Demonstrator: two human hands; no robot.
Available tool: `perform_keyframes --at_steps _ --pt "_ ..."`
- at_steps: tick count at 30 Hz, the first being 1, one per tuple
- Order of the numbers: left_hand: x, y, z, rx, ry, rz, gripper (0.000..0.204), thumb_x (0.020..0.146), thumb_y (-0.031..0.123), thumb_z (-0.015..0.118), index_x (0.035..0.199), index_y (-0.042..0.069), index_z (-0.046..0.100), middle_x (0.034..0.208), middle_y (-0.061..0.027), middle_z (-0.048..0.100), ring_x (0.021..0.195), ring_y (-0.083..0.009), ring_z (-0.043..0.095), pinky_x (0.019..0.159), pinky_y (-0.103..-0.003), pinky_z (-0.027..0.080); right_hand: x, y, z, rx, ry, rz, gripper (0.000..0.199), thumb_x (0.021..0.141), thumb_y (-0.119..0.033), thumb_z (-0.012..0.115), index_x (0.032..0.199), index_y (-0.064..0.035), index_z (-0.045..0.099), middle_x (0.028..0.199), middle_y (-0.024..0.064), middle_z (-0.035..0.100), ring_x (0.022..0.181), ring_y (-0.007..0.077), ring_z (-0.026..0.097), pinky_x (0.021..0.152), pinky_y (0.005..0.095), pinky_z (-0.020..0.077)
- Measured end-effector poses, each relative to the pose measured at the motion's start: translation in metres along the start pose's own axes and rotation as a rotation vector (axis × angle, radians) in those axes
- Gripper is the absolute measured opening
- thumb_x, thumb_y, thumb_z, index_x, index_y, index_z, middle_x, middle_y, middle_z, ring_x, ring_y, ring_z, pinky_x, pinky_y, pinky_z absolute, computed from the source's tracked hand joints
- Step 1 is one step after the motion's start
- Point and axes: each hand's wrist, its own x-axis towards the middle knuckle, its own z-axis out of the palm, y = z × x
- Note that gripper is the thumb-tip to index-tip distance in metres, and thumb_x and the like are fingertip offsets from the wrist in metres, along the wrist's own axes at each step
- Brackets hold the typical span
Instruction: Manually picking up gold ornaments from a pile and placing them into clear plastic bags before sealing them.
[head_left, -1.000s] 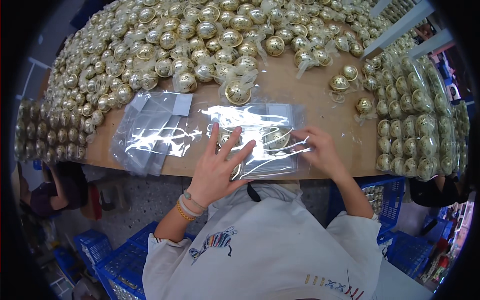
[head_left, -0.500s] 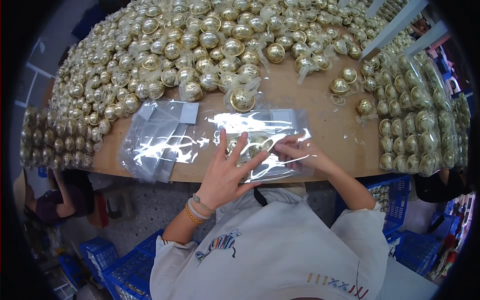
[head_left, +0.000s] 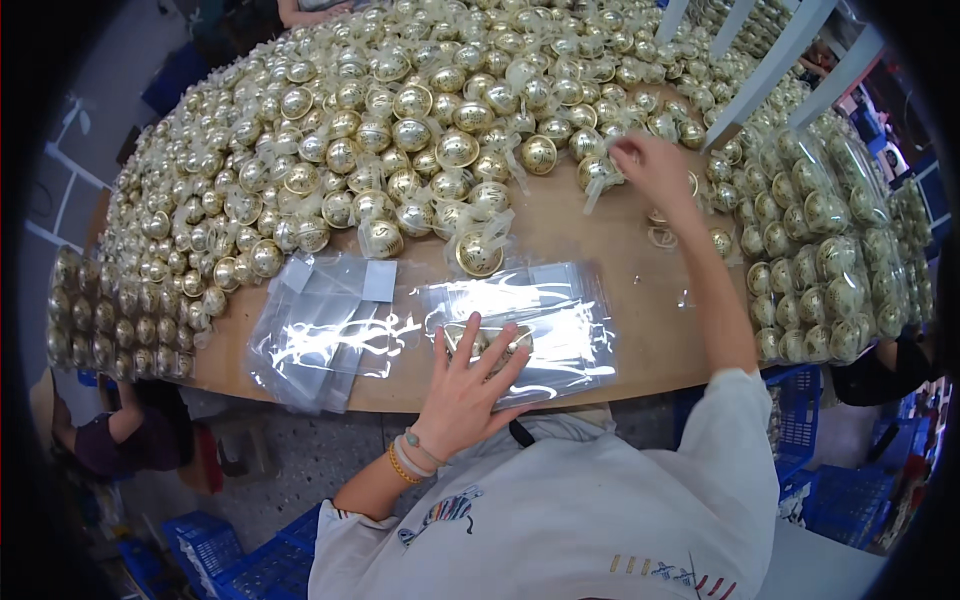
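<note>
Head view: the clear plastic bag (head_left: 565,345) lies flat at the centre of the frame, slightly below the middle, with gold balls (head_left: 515,343) showing beneath or inside it; the glare hides which. The left hand (head_left: 463,395) presses on its left part, palm down, fingers spread. At upper right of centre the right hand (head_left: 655,172), fingers bent, is just beside a ribboned ball (head_left: 597,172); blur hides whether it grips anything. The step seems to be fetching a ball while steadying the bag; the reach seems to call for a careful pinch that leaves neighbouring ribbons undisturbed. Brown table top (head_left: 655,320) stretches between the bag and the right hand, giving room for a path down the frame. The bag's lower edge is near the table's front edge, so sliding it downward looks risky. Flat empty bags (head_left: 325,335) limit the left, wrapped packs (head_left: 810,275) the right, and the heap of balls (head_left: 340,155) the top
</note>
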Motion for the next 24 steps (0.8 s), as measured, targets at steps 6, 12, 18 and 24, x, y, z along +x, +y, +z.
perform_keyframes --at_steps 6,12,18,24 --pt "0.006 0.001 -0.001 -0.024 -0.021 -0.006 0.068 0.079 0.05 0.068 0.135 0.017 0.05 0.152 -0.0068 0.033 0.141 -0.0436 0.019 0.107 -0.069 0.012 0.081 0.007 0.107 -0.739 -0.243 -0.041 0.026 0.079 -0.022 0.066 0.103 -0.0112 0.066 0.089 0.0077 0.068 0.097 0.0268 0.061 0.088 0.0417 0.0403" --pt "0.004 0.0 0.001 -0.049 -0.031 -0.013 0.07 0.078 0.049 0.069 0.137 0.017 0.048 0.152 -0.0066 0.032 0.142 -0.0433 0.017 0.108 -0.069 0.012 -0.036 -0.014 0.025 -0.093 0.11 -0.04 0.058 0.074 0.0 0.067 0.128 -0.014 0.052 0.12 0.0173 0.051 0.105 0.0335 0.056 0.088 0.0412 0.046" --pt "0.003 0.0 -0.003 -0.005 -0.001 -0.02 0.073 0.077 0.047 0.071 0.138 0.017 0.047 0.152 -0.0067 0.033 0.143 -0.0436 0.016 0.107 -0.07 0.011 -0.188 -0.018 -0.032 0.079 -0.211 0.052 0.058 0.079 0.0 0.066 0.133 -0.0157 0.051 0.125 0.0141 0.049 0.105 0.0299 0.058 0.086 0.0365 0.048" --pt "0.003 0.0 -0.001 -0.007 -0.002 -0.012 0.074 0.077 0.045 0.071 0.139 0.018 0.044 0.152 -0.0079 0.033 0.142 -0.0441 0.016 0.108 -0.069 0.012 -0.199 -0.037 -0.023 0.353 -0.249 0.183 0.062 0.067 -0.018 0.083 0.122 -0.0074 0.057 0.112 0.0083 0.053 0.092 0.017 0.058 0.077 0.0295 0.0492"
